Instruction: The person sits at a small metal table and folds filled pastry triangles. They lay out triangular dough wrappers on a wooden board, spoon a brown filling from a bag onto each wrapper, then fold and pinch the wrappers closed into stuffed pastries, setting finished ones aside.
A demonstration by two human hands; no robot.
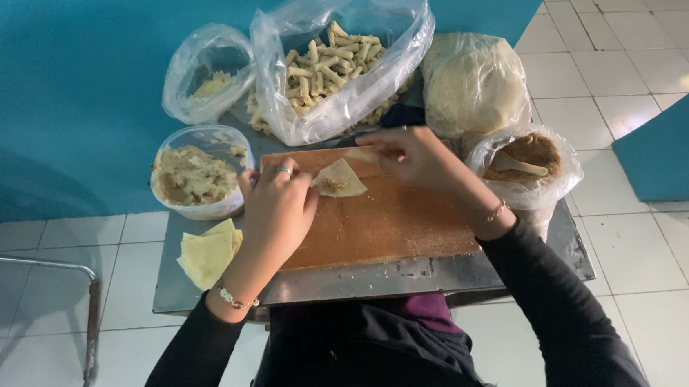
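Note:
A thin pale dough wrapper [341,180] with a spot of filling lies folded on a wooden cutting board [391,222]. My left hand [276,206], with a ring on it, rests on the board and touches the wrapper's left edge. Reaching over the board's far edge, my right hand [417,155] pinches the wrapper's upper right corner with its fingertips. Both sleeves are black, and each wrist has a bracelet.
The board sits on a small metal table [519,269]. A stack of yellow wrappers [207,253] and a tub of filling [196,175] lie left. Behind are a bag of rolled pieces [334,62], a small bag [206,76], a dough bag [474,82] and a bag with a spoon [527,160].

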